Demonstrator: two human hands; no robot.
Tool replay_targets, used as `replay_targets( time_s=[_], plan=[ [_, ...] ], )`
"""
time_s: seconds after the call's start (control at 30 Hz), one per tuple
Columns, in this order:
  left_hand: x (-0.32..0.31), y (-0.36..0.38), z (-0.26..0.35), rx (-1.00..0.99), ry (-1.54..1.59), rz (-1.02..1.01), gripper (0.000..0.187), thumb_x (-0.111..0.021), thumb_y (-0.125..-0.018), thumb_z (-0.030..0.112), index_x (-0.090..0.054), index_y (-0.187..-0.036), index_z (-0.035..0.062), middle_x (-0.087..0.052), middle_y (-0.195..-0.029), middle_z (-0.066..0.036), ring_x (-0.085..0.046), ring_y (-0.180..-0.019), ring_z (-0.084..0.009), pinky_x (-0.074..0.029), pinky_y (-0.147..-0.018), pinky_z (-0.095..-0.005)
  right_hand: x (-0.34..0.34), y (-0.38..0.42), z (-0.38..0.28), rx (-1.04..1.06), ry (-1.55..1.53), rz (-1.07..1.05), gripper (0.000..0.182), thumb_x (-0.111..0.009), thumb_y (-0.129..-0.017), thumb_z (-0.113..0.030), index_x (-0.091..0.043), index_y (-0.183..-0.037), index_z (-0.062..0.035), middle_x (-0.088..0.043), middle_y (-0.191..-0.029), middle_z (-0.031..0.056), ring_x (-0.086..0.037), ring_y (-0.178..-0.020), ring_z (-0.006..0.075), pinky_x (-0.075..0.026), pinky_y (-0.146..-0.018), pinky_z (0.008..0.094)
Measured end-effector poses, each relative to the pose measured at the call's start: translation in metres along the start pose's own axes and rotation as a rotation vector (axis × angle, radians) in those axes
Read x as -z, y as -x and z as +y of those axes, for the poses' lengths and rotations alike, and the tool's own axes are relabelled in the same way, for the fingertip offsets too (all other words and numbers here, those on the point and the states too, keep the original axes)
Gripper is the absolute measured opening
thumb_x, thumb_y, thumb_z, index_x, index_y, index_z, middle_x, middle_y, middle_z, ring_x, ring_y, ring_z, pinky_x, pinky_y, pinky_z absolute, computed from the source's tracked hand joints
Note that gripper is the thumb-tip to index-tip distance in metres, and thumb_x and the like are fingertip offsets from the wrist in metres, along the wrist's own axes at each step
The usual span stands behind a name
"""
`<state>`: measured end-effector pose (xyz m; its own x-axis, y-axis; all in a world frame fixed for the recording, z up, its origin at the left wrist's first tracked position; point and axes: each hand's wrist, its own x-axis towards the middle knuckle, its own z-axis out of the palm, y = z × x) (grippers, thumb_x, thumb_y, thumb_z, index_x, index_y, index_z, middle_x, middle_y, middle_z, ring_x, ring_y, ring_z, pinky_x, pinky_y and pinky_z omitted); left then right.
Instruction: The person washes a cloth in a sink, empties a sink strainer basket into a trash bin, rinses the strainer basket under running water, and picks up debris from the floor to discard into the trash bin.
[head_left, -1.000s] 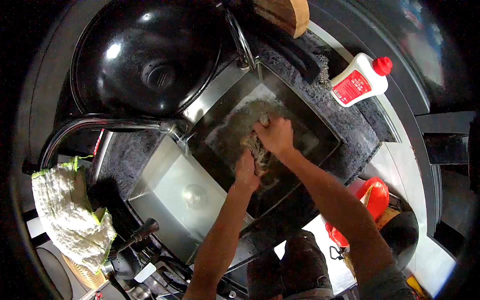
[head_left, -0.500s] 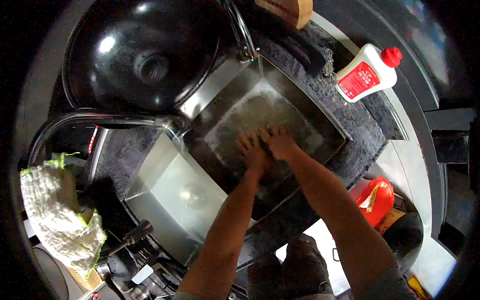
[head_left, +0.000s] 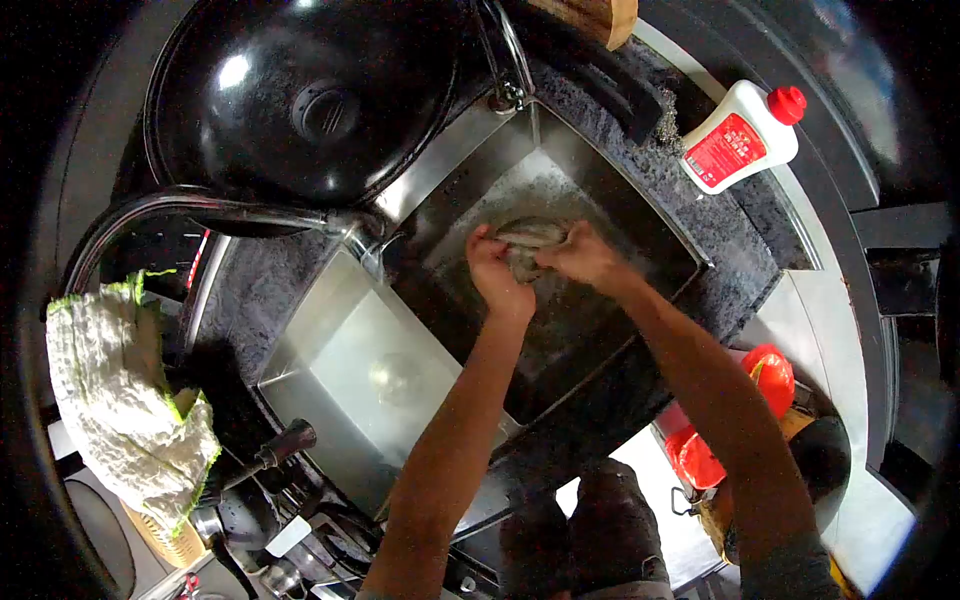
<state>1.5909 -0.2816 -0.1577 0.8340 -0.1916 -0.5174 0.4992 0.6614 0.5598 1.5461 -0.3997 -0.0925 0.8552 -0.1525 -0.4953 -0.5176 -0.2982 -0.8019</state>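
A crumpled greyish cloth [head_left: 530,235] is raised over the larger sink basin [head_left: 610,170] and bunched between both hands. My left hand [head_left: 497,275] grips its left side, fingers curled round it. On the right, my right hand [head_left: 588,258] pinches the other side, thumb and fingers closed on the fabric. Murky, darkish water or residue shows on the basin floor below, with a pale patch near the far corner.
Left of it lies a smaller steel basin [head_left: 350,370], with the faucet [head_left: 365,235] at the divider. A big black domed lid or wok [head_left: 320,115] stands behind. A white bottle with red cap [head_left: 738,140] lies on the counter; a white cloth [head_left: 125,390] hangs at left.
My hands have come up from the basin floor, where they were pressed flat with fingers spread. Now they hold the cloth between them. The view has shifted slightly.
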Motion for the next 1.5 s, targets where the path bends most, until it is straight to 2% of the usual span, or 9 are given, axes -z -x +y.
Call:
replay_targets(
  time_s=[0.17, 0.4, 0.7, 0.77, 0.83, 1.1, 1.2, 1.27, 1.5],
  plan=[
    [-0.033, 0.022, -0.003, 0.037, 0.022, -0.068, 0.033, -0.038, -0.082, 0.025, -0.049, -0.109, 0.0097, -0.051, -0.106, -0.008, -0.05, -0.098, -0.0235, -0.04, -0.087, -0.0367, -0.045, 0.008, 0.0, 0.195, -0.793, 0.296, 0.032, -0.066, -0.068, -0.009, -0.061, -0.098, -0.0018, -0.064, -0.089, 0.0155, -0.063, -0.075, 0.0213, -0.05, -0.069, 0.0302],
    [-0.042, 0.052, 0.054, 0.513, -0.431, -0.318, 0.044, -0.049, -0.084, 0.043, -0.051, -0.113, 0.0105, -0.057, -0.106, -0.006, -0.054, -0.098, -0.0214, -0.044, -0.084, -0.0381, -0.03, 0.05, -0.003, 0.495, 0.565, 0.376, 0.072, -0.063, -0.071, -0.037, -0.036, -0.12, 0.0083, -0.032, -0.131, 0.0269, -0.033, -0.121, 0.0409, -0.027, -0.098, 0.0488],
    [-0.079, 0.068, 0.123, 0.972, -0.929, -0.877, 0.032, -0.07, -0.073, 0.02, -0.056, -0.102, 0.0149, -0.06, -0.09, 0.0, -0.058, -0.083, -0.0136, -0.046, -0.055, -0.025, 0.045, 0.081, -0.04, 1.106, 0.682, 0.175, 0.057, -0.069, -0.071, -0.027, -0.048, -0.122, -0.014, -0.03, -0.134, 0.0187, -0.035, -0.117, 0.0337, -0.029, -0.1, 0.0405],
    [-0.079, 0.055, 0.113, 1.03, -1.061, -1.035, 0.03, -0.069, -0.073, 0.023, -0.058, -0.099, 0.0148, -0.06, -0.088, 0.001, -0.058, -0.083, -0.0122, -0.046, -0.054, -0.0243, 0.038, 0.081, -0.058, 0.694, 0.351, 0.093, 0.053, -0.067, -0.071, -0.018, -0.05, -0.122, -0.0228, -0.036, -0.13, 0.0141, -0.039, -0.115, 0.0288, -0.038, -0.093, 0.0364],
    [-0.076, 0.044, 0.109, 1.142, -0.759, -0.982, 0.028, -0.071, -0.071, 0.027, -0.06, -0.094, 0.0142, -0.061, -0.083, 0.001, -0.058, -0.079, -0.01, -0.047, -0.051, -0.0234, 0.041, 0.067, -0.056, 1.037, 0.936, 0.157, 0.057, -0.064, -0.069, -0.017, -0.048, -0.123, -0.0252, -0.042, -0.122, 0.0108, -0.047, -0.108, 0.0256, -0.048, -0.079, 0.0337],
    [-0.051, 0.04, 0.093, 0.942, -1.116, -0.695, 0.021, -0.069, -0.072, 0.023, -0.059, -0.086, 0.0102, -0.057, -0.071, 0.001, -0.053, -0.057, -0.0078, -0.04, -0.042, -0.0185, 0.012, 0.041, -0.055, 0.484, 1.31, -0.131, 0.039, -0.061, -0.069, -0.021, -0.054, -0.106, -0.011, -0.062, -0.08, 0.0113, -0.064, -0.07, 0.0269, -0.05, -0.058, 0.0365],
    [-0.04, 0.036, 0.075, 0.58, -1.65, -0.76, 0.022, -0.069, -0.067, 0.022, -0.06, -0.081, 0.0077, -0.063, -0.076, -0.005, -0.061, -0.064, -0.0171, -0.048, -0.048, -0.0267, -0.004, 0.025, -0.038, 0.47, 1.306, -0.145, 0.033, -0.061, -0.067, -0.018, -0.056, -0.097, -0.0047, -0.064, -0.079, 0.0135, -0.064, -0.073, 0.0269, -0.05, -0.059, 0.0366],
    [-0.017, 0.029, 0.058, -0.364, -1.739, -0.977, 0.032, -0.069, -0.064, 0.02, -0.055, -0.089, 0.0047, -0.063, -0.075, -0.013, -0.063, -0.069, -0.0265, -0.051, -0.054, -0.034, -0.009, 0.026, -0.037, 0.416, 1.261, -0.16, 0.031, -0.062, -0.067, -0.017, -0.057, -0.093, -0.0023, -0.063, -0.079, 0.0155, -0.064, -0.073, 0.028, -0.05, -0.061, 0.0374],
    [-0.02, 0.043, 0.081, -0.491, -2.461, -0.911, 0.038, -0.062, -0.072, 0.013, -0.043, -0.104, 0.007, -0.063, -0.083, -0.014, -0.063, -0.078, -0.0287, -0.051, -0.066, -0.0412, -0.042, 0.008, 0.003, 0.226, 0.74, 0.005, 0.02, -0.062, -0.066, -0.021, -0.064, -0.075, -0.003, -0.064, -0.073, 0.013, -0.064, -0.069, 0.025, -0.05, -0.053, 0.0355]
  ],
)
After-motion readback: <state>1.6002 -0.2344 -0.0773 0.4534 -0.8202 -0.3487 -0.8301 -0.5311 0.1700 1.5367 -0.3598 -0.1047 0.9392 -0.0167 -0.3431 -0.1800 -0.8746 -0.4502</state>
